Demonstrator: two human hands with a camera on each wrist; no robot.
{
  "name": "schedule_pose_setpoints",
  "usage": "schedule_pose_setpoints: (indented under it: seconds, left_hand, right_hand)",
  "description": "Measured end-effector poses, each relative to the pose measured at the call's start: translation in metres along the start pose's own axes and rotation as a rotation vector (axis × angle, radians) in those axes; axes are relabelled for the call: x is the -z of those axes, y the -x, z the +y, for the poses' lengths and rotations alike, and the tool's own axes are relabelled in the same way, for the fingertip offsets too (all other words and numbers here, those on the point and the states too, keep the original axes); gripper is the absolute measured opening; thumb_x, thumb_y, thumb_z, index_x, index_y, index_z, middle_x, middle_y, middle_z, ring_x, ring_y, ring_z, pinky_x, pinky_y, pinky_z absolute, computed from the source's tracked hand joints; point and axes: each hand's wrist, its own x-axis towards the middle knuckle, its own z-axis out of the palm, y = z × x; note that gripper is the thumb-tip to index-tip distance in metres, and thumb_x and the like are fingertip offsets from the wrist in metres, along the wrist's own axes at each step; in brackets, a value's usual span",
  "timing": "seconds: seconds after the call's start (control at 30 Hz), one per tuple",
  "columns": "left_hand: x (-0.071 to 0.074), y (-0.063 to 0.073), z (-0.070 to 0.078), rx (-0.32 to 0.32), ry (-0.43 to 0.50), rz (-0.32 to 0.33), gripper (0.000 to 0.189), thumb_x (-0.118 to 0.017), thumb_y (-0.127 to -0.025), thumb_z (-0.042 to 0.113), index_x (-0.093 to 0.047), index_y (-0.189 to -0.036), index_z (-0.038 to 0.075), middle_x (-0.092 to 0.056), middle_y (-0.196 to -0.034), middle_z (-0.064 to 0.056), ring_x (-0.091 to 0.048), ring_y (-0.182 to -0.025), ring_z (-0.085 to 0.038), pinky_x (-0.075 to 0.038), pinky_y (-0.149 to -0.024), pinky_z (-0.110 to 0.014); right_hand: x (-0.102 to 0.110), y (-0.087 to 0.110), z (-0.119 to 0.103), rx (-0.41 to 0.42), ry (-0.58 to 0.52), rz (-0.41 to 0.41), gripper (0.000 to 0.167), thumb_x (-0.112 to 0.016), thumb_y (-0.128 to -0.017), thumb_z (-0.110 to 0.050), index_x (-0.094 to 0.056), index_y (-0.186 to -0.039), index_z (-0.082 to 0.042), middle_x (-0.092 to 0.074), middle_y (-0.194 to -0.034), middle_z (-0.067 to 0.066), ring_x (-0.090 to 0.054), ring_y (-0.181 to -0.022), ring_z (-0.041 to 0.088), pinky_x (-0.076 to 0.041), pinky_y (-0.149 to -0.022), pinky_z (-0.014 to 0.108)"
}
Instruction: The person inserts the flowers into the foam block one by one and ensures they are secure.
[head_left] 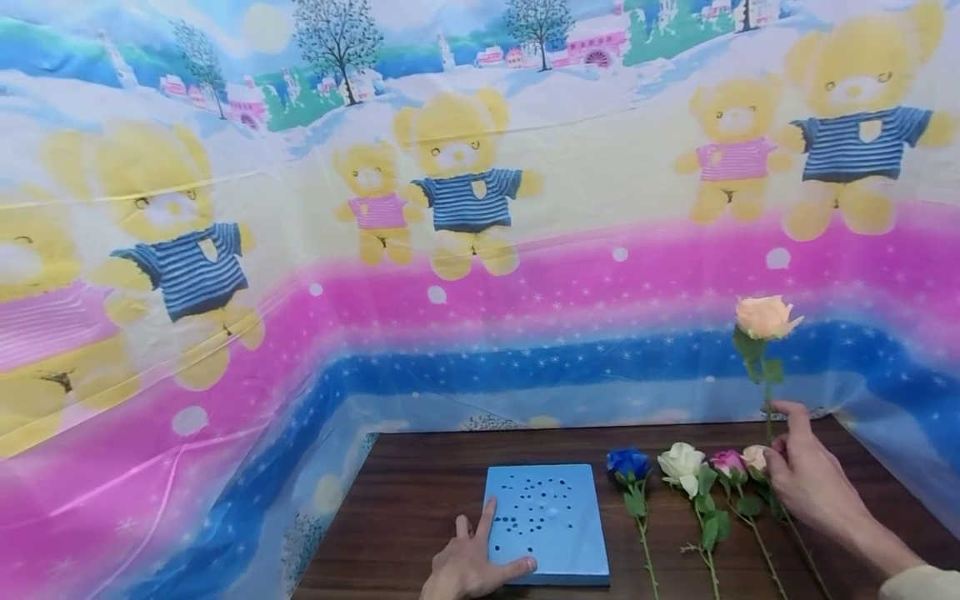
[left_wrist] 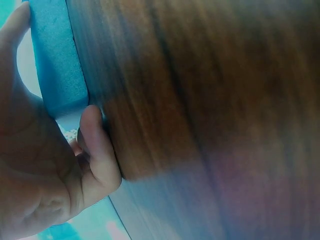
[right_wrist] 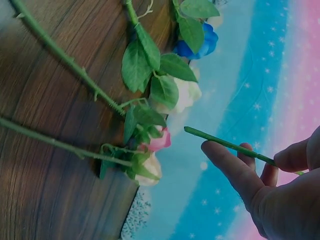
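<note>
My right hand (head_left: 813, 471) pinches the stem of a peach rose (head_left: 765, 317), holding it upright above the back right of the table. In the right wrist view, the cut end of its green stem (right_wrist: 225, 143) sticks out past the fingers. A light blue foam block (head_left: 551, 562) with many small holes in its top lies flat on the table. My left hand (head_left: 467, 562) rests against its near left corner, index finger along the left edge and thumb over the front edge. The left wrist view shows the block's side (left_wrist: 57, 60) beside the hand.
Right of the block lie a blue rose (head_left: 627, 462), a white rose (head_left: 682, 467), a pink rose (head_left: 727, 462) and a second peach rose (head_left: 754, 457), stems toward me. A bear-printed cloth (head_left: 555, 308) hangs around the dark wooden table (head_left: 412, 483).
</note>
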Motion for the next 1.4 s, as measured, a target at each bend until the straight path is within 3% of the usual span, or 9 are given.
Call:
schedule_pose_setpoints:
  seconds: [0.2,0.47,0.6,0.83,0.97,1.13,1.4]
  left_hand:
    - [0.001,0.001,0.001,0.004,-0.012,0.000,0.119,-0.071,-0.087,0.090,-0.029,-0.178,0.025,-0.032,-0.169,-0.044,-0.071,-0.103,-0.055,-0.054,-0.081,-0.071]
    - [0.001,0.000,0.000,-0.008,-0.015,0.000,0.121,-0.068,-0.086,0.092,-0.027,-0.179,0.026,-0.032,-0.169,-0.043,-0.071,-0.088,-0.045,-0.050,-0.067,-0.058]
    - [0.001,0.000,-0.001,-0.008,-0.009,-0.005,0.121,-0.069,-0.086,0.092,-0.027,-0.179,0.026,-0.031,-0.170,-0.044,-0.072,-0.090,-0.047,-0.051,-0.069,-0.060]
    - [-0.001,-0.003,-0.003,-0.015,-0.012,0.000,0.122,-0.067,-0.086,0.093,-0.026,-0.179,0.027,-0.032,-0.170,-0.042,-0.072,-0.089,-0.045,-0.046,-0.062,-0.052]
    - [-0.001,-0.002,-0.003,-0.016,-0.011,0.006,0.122,-0.067,-0.086,0.093,-0.027,-0.179,0.026,-0.032,-0.170,-0.043,-0.072,-0.091,-0.046,-0.050,-0.067,-0.058]
    - [0.002,-0.001,-0.001,-0.015,-0.004,0.012,0.121,-0.069,-0.086,0.092,-0.028,-0.179,0.026,-0.032,-0.170,-0.043,-0.072,-0.093,-0.049,-0.054,-0.074,-0.065]
    - [0.001,0.001,-0.001,-0.007,0.000,0.014,0.119,-0.069,-0.087,0.090,-0.029,-0.178,0.026,-0.033,-0.169,-0.044,-0.072,-0.089,-0.047,-0.053,-0.071,-0.062]
  right_hand:
    - [-0.010,-0.002,-0.011,0.025,-0.044,0.006,0.067,-0.053,-0.111,0.004,-0.019,-0.168,-0.003,-0.063,-0.097,0.012,-0.055,-0.068,0.015,-0.044,-0.053,0.032]
    - [-0.023,-0.005,-0.022,0.036,-0.082,-0.014,0.070,-0.056,-0.111,0.006,-0.018,-0.169,-0.007,-0.066,-0.101,0.015,-0.055,-0.066,0.015,-0.046,-0.053,0.032]
    - [-0.030,-0.006,-0.029,0.029,-0.106,-0.033,0.071,-0.055,-0.111,0.006,-0.017,-0.170,-0.008,-0.066,-0.101,0.015,-0.058,-0.069,0.016,-0.049,-0.053,0.033]
    - [-0.042,-0.009,-0.042,0.020,-0.150,-0.078,0.071,-0.052,-0.113,0.005,-0.015,-0.172,-0.009,-0.066,-0.098,0.012,-0.062,-0.067,0.018,-0.051,-0.052,0.034]
    - [-0.047,-0.011,-0.049,0.027,-0.157,-0.091,0.070,-0.052,-0.114,0.004,-0.015,-0.172,-0.008,-0.066,-0.096,0.013,-0.062,-0.064,0.018,-0.049,-0.051,0.034]
    - [-0.053,-0.013,-0.058,0.053,-0.171,-0.092,0.071,-0.054,-0.113,0.005,-0.016,-0.171,-0.007,-0.065,-0.097,0.012,-0.066,-0.074,0.019,-0.049,-0.053,0.034]
    - [-0.066,-0.016,-0.076,0.066,-0.182,-0.102,0.068,-0.054,-0.114,0.003,-0.020,-0.171,-0.012,-0.064,-0.100,0.011,-0.060,-0.067,0.016,-0.047,-0.052,0.034]
